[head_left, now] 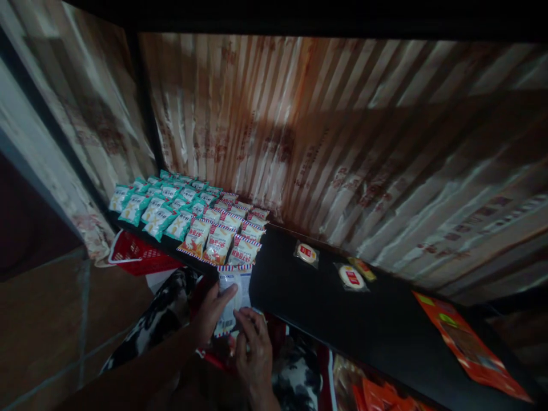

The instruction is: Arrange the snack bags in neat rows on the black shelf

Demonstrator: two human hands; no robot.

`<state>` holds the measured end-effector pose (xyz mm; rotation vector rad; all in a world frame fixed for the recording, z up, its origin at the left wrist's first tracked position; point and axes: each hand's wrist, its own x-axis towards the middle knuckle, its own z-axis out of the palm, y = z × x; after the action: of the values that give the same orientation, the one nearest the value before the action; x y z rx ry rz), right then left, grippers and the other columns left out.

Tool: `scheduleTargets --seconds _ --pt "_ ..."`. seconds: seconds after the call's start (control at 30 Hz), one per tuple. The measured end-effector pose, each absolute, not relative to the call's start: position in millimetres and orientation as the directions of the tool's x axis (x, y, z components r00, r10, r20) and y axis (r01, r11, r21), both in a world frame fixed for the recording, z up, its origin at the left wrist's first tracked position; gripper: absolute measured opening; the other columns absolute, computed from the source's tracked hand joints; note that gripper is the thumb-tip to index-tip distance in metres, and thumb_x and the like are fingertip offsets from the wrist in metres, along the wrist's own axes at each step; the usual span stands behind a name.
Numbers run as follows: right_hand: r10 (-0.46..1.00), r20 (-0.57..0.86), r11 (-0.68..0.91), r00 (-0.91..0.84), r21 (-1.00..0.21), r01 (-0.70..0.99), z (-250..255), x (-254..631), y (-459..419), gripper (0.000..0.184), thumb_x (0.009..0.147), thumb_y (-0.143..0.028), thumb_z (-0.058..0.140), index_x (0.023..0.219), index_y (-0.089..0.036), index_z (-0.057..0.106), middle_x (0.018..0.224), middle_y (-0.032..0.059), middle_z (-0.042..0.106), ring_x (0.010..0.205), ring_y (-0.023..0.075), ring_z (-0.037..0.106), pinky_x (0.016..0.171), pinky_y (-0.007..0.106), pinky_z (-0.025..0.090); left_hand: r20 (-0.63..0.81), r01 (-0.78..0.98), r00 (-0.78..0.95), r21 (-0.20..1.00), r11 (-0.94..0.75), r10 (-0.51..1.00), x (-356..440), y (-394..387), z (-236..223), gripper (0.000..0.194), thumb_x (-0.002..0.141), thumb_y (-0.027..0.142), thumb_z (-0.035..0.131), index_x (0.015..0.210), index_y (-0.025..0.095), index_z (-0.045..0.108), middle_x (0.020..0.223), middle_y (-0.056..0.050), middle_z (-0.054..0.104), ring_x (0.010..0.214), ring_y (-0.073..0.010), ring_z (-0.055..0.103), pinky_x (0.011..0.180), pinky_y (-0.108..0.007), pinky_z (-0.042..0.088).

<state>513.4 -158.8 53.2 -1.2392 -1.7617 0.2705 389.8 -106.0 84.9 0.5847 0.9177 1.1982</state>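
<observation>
My left hand (212,313) grips a snack bag (240,283) at its left side, thumb laid across the front. The bag shows its pale printed back with a barcode, and red-and-blue striped ends. At the bag's lower right, my right hand (254,348) has its fingers curled in against it. Just beyond, on the black shelf (299,302), red-and-white snack bags (220,242) stand in rows. Teal snack bags (158,218) fill the shelf's left end beside them.
Two round wrapped snacks (306,253) and a small yellow packet (362,268) lie mid-shelf. A large orange pouch (468,345) is at the right. Below the shelf are a red basket (145,258) and orange packages (381,395). Corrugated wrapped sheeting (342,142) backs the shelf.
</observation>
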Motion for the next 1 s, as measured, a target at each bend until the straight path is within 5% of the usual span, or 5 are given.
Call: scheduleTargets --seconds 0.33,0.5,0.77,1.0 --pt "0.898 0.441 0.379 0.006 -0.778 0.501 66 535 -158 0.035 0.079 -0.01 0.041 0.089 -0.024 0.072 0.09 0.0055 0.067 0.08 0.0161 0.065 0.067 0.025 0.054 -0.371 -0.467 0.012 0.819 0.333 0.929 408 -117 102 0.055 0.06 0.049 0.073 0.104 0.016 0.065 0.092 -0.008 0.072 0.089 -0.0269 0.067 0.079 -0.036 0.051" --pt "0.889 0.452 0.351 0.076 -0.779 0.52 65 539 -163 0.031 0.081 -0.015 0.042 0.085 -0.023 0.072 0.09 0.006 0.067 0.085 0.0174 0.065 0.073 0.028 0.053 -0.334 -0.468 0.007 0.832 0.298 0.943 404 -120 94 0.051 0.062 0.043 0.072 0.104 0.015 0.065 0.098 -0.009 0.071 0.094 -0.0281 0.066 0.083 -0.037 0.049" --pt "0.878 0.395 0.212 0.269 -0.827 0.522 60 522 -150 0.032 0.085 -0.036 0.049 0.105 -0.02 0.068 0.11 0.0117 0.063 0.107 0.025 0.057 0.092 0.043 0.046 -0.347 -0.462 0.016 0.829 0.315 0.938 390 -118 95 0.044 0.062 0.04 0.071 0.099 0.016 0.067 0.092 -0.007 0.072 0.088 -0.0261 0.066 0.078 -0.034 0.049" --pt "0.966 0.081 0.021 0.244 -0.97 0.241 54 510 -144 0.05 0.082 -0.05 0.054 0.122 -0.019 0.059 0.125 0.0121 0.06 0.117 0.0262 0.054 0.099 0.041 0.042 -0.381 -0.474 0.019 0.811 0.344 0.924 387 -117 81 0.049 0.066 0.043 0.069 0.106 0.016 0.064 0.096 -0.008 0.072 0.087 -0.026 0.067 0.074 -0.033 0.05"
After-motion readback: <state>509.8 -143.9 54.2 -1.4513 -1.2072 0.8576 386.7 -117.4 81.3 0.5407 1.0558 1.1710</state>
